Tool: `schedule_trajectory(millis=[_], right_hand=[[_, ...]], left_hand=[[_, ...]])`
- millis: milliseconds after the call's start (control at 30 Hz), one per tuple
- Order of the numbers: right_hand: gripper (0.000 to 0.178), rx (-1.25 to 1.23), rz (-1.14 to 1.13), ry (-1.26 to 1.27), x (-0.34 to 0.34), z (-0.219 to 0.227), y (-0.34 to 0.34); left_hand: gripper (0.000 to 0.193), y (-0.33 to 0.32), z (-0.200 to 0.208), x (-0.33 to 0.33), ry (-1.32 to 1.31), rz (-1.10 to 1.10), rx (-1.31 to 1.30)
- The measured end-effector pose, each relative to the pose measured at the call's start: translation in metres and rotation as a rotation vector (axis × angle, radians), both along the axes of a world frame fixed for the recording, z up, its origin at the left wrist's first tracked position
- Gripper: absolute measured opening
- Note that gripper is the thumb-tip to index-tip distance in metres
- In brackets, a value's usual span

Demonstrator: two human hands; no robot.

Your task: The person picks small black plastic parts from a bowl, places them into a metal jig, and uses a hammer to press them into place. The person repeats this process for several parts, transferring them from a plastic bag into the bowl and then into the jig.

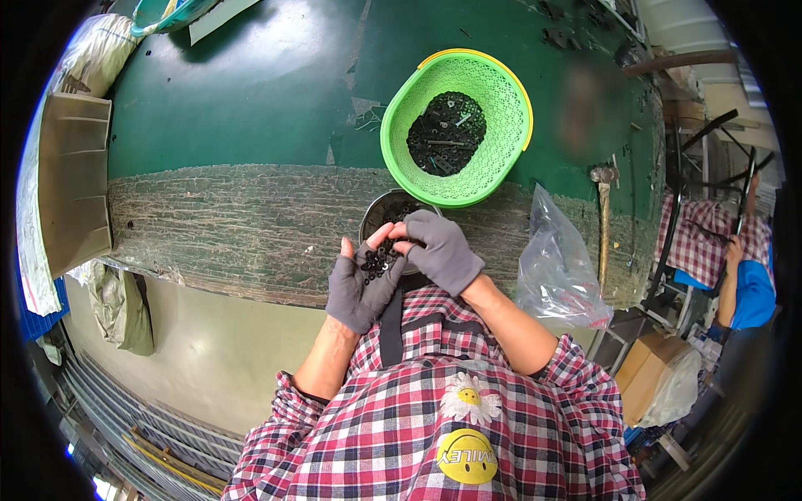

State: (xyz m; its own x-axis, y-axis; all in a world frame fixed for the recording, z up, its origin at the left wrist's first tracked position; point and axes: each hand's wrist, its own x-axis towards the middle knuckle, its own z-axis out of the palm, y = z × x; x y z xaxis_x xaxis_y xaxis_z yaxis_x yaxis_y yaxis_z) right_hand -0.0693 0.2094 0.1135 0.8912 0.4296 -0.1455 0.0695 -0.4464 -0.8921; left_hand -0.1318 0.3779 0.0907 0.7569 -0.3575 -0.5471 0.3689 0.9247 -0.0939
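My left hand (365, 288), in a grey fingerless glove, is turned palm up with its fingers cupped. A small heap of black ring-shaped parts (376, 262) lies in that palm. From the right, my right hand (438, 251), gloved the same way, reaches over with curled fingers, its fingertips at the edge of the heap. Whatever may be between those fingertips is too small to make out. Just behind both hands stands a round metal bowl (365, 220) with more dark parts inside, partly covered by my hands and a basket rim.
A light green basket (508, 138) with a yellow handle holds dark small parts. To the right on the green worktable (251, 125) lie a clear plastic bag (551, 259) and a hammer (604, 221). A beige bin (77, 175) stands left. Another person (710, 242) is at far right.
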Motion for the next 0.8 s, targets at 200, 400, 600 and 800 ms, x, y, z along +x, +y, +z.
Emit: schedule_trajectory(millis=[200, 400, 600, 800], right_hand=[[0.022, 0.350, -0.335, 0.410, -0.010, -0.033, -0.016], [0.024, 0.539, -0.439, 0.718, -0.010, -0.033, -0.024], [0.029, 0.560, -0.419, 0.723, -0.010, -0.031, -0.026], [0.030, 0.509, -0.400, 0.686, -0.010, -0.030, -0.025]], left_hand=[[0.075, 0.001, 0.002, 0.001, 0.074, 0.010, -0.052], [0.075, 0.004, 0.001, -0.001, 0.048, 0.037, -0.104], [0.076, 0.004, 0.005, 0.001, 0.036, 0.030, -0.086], [0.077, 0.005, 0.006, 0.000, 0.017, 0.014, -0.075]])
